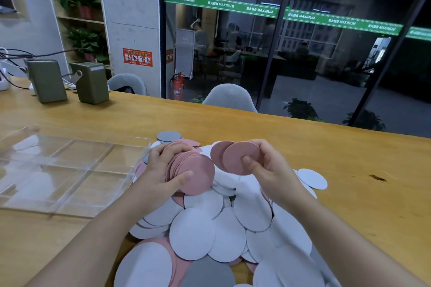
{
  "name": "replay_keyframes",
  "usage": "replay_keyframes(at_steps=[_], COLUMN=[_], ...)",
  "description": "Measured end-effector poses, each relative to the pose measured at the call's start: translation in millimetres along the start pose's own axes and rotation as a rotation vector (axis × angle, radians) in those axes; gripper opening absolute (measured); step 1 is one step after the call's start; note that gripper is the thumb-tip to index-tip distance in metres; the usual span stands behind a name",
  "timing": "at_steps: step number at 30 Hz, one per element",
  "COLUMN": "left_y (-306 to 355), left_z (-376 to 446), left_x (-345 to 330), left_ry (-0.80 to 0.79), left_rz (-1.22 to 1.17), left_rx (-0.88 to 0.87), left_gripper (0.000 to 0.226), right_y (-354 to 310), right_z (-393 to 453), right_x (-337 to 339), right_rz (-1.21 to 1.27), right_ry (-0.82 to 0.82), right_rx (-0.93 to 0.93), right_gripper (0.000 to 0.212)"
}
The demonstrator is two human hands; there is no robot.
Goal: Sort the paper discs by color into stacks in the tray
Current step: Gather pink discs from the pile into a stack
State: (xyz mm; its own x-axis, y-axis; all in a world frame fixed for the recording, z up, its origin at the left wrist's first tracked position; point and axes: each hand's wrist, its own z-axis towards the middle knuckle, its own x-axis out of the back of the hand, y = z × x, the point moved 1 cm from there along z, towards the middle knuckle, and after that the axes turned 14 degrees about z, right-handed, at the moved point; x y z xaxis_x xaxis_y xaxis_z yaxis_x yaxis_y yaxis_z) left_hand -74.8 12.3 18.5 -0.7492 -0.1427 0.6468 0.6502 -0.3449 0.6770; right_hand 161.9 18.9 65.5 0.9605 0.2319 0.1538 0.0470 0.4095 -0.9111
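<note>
Nearest me, at the counter's (326, 147) near edge, lies a loose heap of round paper discs (210, 228), mostly white with some pink and grey ones showing among them, spreading from the near edge toward the middle of the wooden counter. Above the heap I see my left hand (161, 175) holding a fanned stack of pink paper discs (193, 170), thumb pressed on the front disc and fingers curled round the back, so that grip is closed on the stack. My right hand (268, 170) pinches a couple of pink discs (238, 158) between thumb and fingertips, just beside the stack but apart from it. A clear plastic tray with square compartments (70, 165) sits at the left side of the counter, touching the heap's edge; I see no discs in it. Two olive-green boxes (70, 81) stand at the far left corner.
</note>
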Motion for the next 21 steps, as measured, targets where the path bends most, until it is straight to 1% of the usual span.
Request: replay_keyframes(at_steps=[3, 6, 8, 9, 12, 14, 18, 19, 21], left_y=[4, 10, 16, 19, 31, 32, 17, 13, 7], left_z=[-3, -4, -4, -4, -16, -33, -75, -86, -109], left_x=[1, 7, 13, 18, 32, 42, 64, 70, 80], left_ry=[0.021, 0.051, 0.05, 0.052, 0.024, 0.008, 0.043, 0.061, 0.107], left_rz=[-0.002, -0.025, -0.035, -0.035, -0.05, -0.031, 0.065, 0.072, 0.089], left_rx=[-0.032, -0.039, -0.033, -0.035, -0.074, -0.117, -0.132, -0.115, -0.093], left_gripper=[0.048, 0.043, 0.044, 0.047, 0.051, 0.051, 0.053, 0.055, 0.061], right_y=[-2, 4, 6, 4, -9, -17, -17, -16, -16], right_z=[-8, -14, -16, -16, -17, -21, -40, -44, -50], right_x=[-4, -20, -35, -42, -60, -73, -110, -120, -140], right_rz=[0.039, -0.006, -0.046, -0.063, -0.053, -0.02, 0.034, 0.058, 0.103], right_ry=[0.064, 0.04, 0.05, 0.071, 0.107, 0.055, -0.147, -0.188, -0.284], right_rx=[0.006, -0.055, -0.076, -0.065, 0.01, 0.034, -0.063, -0.071, -0.086], right_gripper=[0.023, 0.02, 0.014, 0.011, 0.016, 0.018, 0.02, 0.023, 0.043])
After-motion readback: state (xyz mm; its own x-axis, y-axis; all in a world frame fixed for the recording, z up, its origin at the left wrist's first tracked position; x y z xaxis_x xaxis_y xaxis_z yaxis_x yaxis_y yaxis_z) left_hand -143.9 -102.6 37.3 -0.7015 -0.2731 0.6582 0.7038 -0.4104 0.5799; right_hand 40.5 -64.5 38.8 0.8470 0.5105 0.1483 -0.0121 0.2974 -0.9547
